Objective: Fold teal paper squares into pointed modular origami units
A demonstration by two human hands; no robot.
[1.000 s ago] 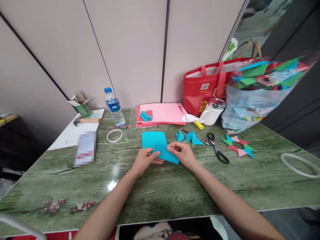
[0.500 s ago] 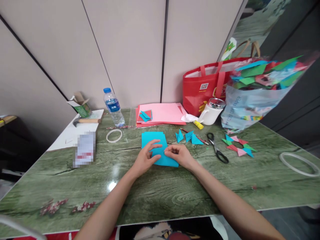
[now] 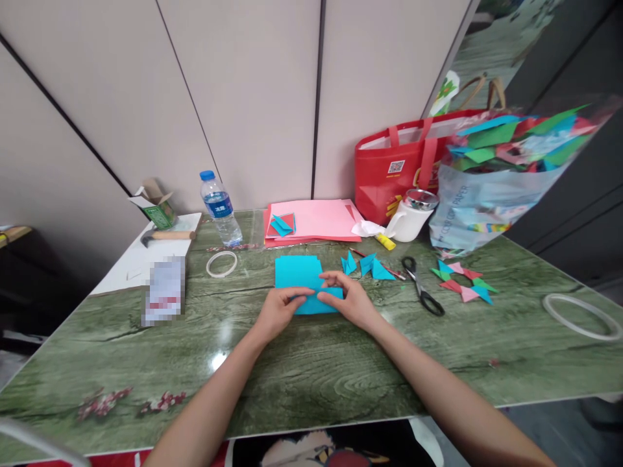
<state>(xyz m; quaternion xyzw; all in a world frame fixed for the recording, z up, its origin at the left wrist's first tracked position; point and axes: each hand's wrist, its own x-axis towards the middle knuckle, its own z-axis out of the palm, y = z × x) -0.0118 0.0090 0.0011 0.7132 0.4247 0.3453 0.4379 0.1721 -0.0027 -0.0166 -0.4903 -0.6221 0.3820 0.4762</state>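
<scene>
On the table lie several sheets of blue paper [image 3: 298,267], with a nearer blue sheet [image 3: 318,306] overlapping them at the front. At its left side my left hand [image 3: 278,311] has thumb and index finger close together on the paper. My right hand [image 3: 353,298] is over its right side, thumb on the paper and fingers curved and spread apart. Both sets of fingertips nearly meet mid-sheet. Folded blue paper pieces [image 3: 377,267] stand just beyond my right hand.
Black scissors [image 3: 418,285] and a ring of coloured folded pieces [image 3: 464,283] are on the right. Behind stand a white mug [image 3: 411,217], a red bag [image 3: 379,168] and a plastic bag of folded paper [image 3: 477,201]. A bottle [image 3: 221,211], tape roll [image 3: 222,264] and hammer [image 3: 170,235] occupy the left.
The nearer blue sheet has turned from slanted to nearly straight. My left hand's fingers have lowered and come together, while my right hand's fingers have spread from a pinch.
</scene>
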